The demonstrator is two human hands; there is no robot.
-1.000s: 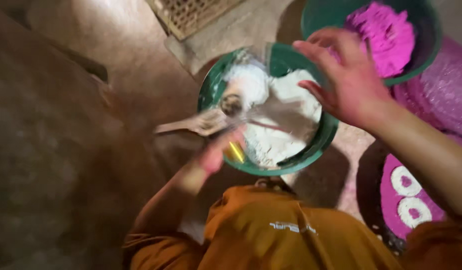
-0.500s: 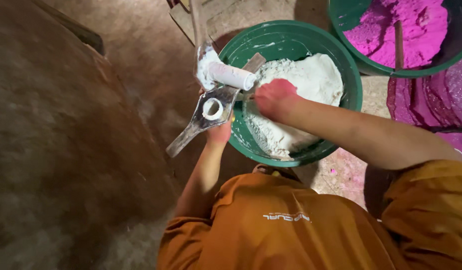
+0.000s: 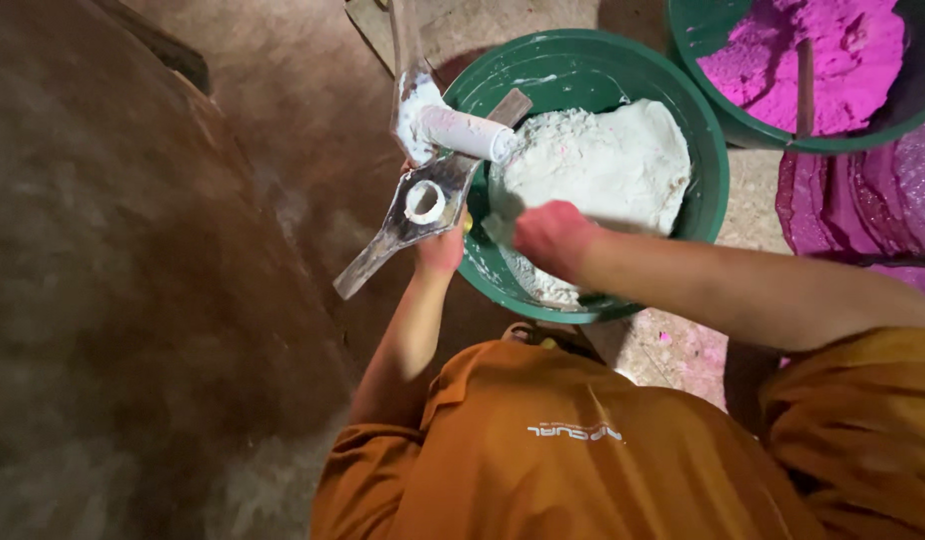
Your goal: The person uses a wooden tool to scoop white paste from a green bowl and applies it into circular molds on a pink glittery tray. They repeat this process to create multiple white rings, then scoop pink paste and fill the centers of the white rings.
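Observation:
My left hand [image 3: 443, 250] grips a grey metal piece [image 3: 413, 215] with flat blades, a round hole in its hub and a short white-coated stub [image 3: 468, 133] sticking out. It is held over the left rim of a green basin [image 3: 703, 160] filled with white powder [image 3: 603, 165]. My right hand [image 3: 550, 237] is over the near side of that basin, fingers curled down into the powder. Whether it holds anything I cannot tell.
A second green basin [image 3: 683, 60] with pink powder [image 3: 803, 50] and a stick [image 3: 805, 85] stands at the top right. Pink-stained sacking [image 3: 863, 210] lies at the right. My orange-clad knees [image 3: 583, 440] fill the bottom. Brown earthen floor [image 3: 133, 250] spreads to the left.
My left hand has brought the metal piece upright against the basin's left rim. My right hand has come down from above the basin into the white powder.

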